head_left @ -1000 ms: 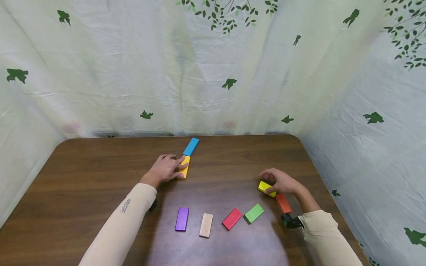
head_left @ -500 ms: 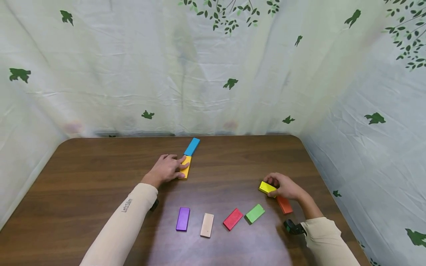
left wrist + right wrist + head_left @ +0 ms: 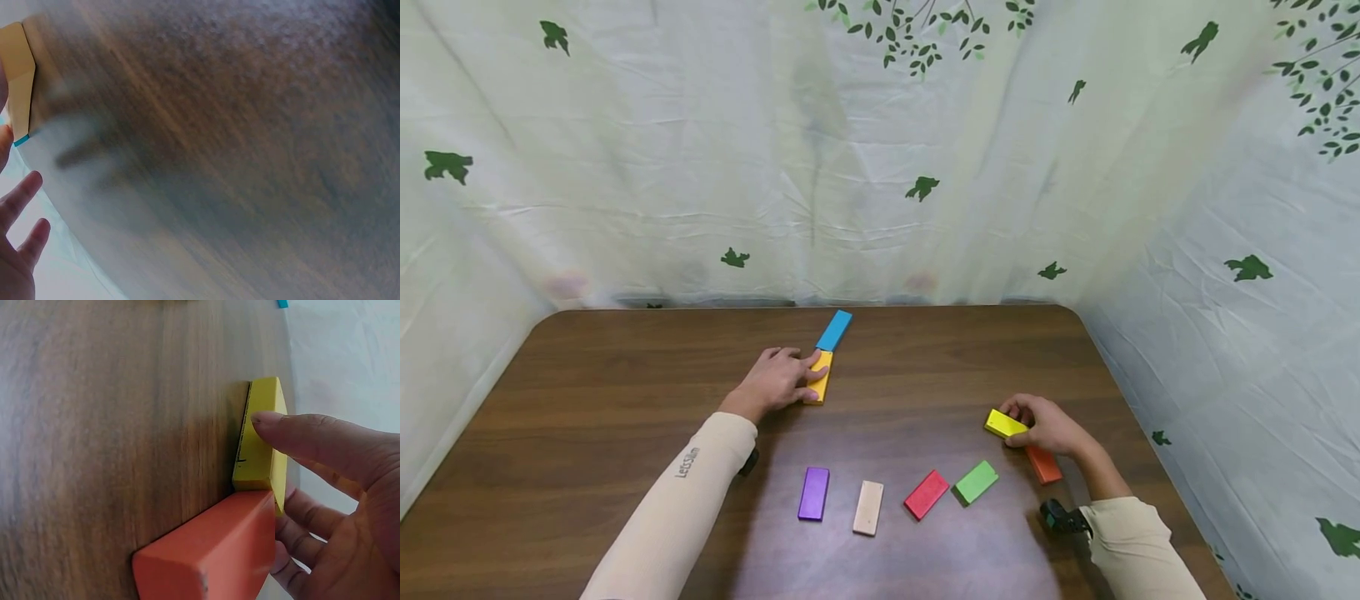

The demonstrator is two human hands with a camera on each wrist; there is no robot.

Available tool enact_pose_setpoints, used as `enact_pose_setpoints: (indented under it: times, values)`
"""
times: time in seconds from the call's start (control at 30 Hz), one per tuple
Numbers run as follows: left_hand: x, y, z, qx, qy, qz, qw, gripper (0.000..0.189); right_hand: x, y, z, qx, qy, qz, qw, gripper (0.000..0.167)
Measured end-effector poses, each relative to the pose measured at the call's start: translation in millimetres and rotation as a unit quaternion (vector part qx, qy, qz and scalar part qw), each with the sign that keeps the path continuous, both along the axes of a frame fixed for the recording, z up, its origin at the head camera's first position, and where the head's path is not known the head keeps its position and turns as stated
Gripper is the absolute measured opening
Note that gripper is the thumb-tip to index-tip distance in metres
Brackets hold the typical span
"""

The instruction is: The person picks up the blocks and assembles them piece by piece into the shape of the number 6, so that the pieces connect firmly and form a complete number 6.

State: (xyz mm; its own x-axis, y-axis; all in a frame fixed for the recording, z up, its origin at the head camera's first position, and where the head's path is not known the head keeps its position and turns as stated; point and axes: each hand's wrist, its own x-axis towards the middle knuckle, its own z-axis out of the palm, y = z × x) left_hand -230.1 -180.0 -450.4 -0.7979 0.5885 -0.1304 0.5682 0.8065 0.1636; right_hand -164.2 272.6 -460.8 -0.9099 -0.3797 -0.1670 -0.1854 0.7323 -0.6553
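Note:
My left hand holds an amber-yellow block flat on the table, thumb by its near end and fingertips over its upper part. A blue block lies end to end with it on the far side. In the left wrist view the amber block shows at the left edge, with two fingers spread apart from it. My right hand pinches a bright yellow block, its thumb on the near side. One end of an orange-red block meets the yellow block's end at an angle.
Across the near part of the wooden table lie a purple block, a bare wood block, a red block and a green block. A printed white curtain hangs behind the far edge and along the sides.
My right hand has slid a little right and nearer along the yellow block, now by its right end. The left hand stays on the amber block. The whole view has shifted slightly.

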Motion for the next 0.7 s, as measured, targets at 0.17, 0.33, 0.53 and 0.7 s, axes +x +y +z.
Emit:
enact_pose_setpoints:
  times: [0.17,0.33,0.53,0.7]
  values:
    - [-0.2,-1.5,-0.4,0.004,-0.002,0.004,1.0000,0.054,-0.6,-0.4,-1.2,-0.004,-0.002,-0.003,1.0000,0.038]
    - [0.1,0.1,-1.3,-0.006,-0.014,0.007,0.9999,0.054,-0.8,1.6,0.2,-0.015,-0.018,-0.010,0.9997,0.040]
    - [0.0,2.3,-1.4,-0.009,-0.013,0.009,0.9998,0.055,-0.4,5.3,2.1,-0.021,-0.021,-0.009,0.9995,0.039]
    - [0.2,0.5,1.1,-0.007,-0.013,0.010,0.9998,0.056,-2.3,4.5,0.5,-0.023,-0.015,-0.012,0.9995,0.037]
